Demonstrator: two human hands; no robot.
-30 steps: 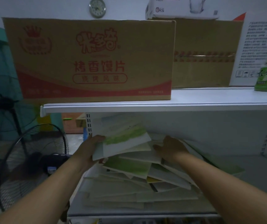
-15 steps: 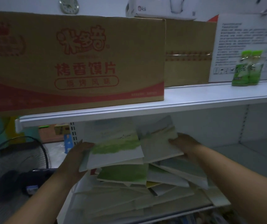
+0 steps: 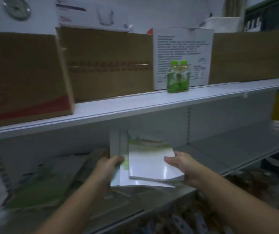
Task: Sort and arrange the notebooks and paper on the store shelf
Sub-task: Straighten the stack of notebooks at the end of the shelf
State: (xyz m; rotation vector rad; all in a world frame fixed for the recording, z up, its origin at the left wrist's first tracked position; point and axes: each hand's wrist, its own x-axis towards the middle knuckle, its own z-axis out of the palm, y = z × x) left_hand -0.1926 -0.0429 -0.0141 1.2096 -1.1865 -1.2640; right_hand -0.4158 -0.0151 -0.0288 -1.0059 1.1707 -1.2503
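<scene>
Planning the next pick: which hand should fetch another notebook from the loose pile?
Left, probably: the left hand is nearest the loose pile; the right hand holds the far side of the held stack.

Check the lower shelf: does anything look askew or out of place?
Yes. The held stack of glossy white-and-green notebooks is uneven, its top one offset right. Left of it, loose green-covered notebooks lie splayed on the white metal shelf.
</scene>
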